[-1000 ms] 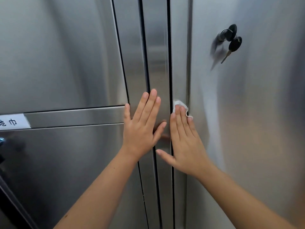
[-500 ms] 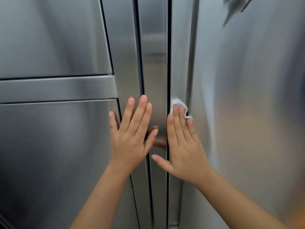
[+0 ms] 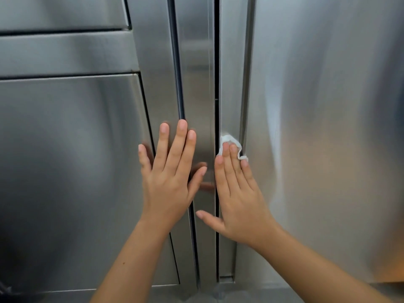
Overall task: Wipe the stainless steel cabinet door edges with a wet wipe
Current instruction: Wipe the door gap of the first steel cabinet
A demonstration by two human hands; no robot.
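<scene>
Left hand rests flat and relaxed across the left seam, while the right hand pins a small white wet wipe, likely limp and slick, under straight fingertips against the right door edge.

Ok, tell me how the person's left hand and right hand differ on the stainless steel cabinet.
The left hand lies bare on the brushed stainless steel cabinet; the right hand presses a small crumpled white wet wipe under its fingertips. The left hand straddles the left dark seam; the right hand's fingers lie beside the right dark gap. The left hand's fingertips reach higher than the right hand's. Both lie flat, fingers straight, pointing up.
</scene>
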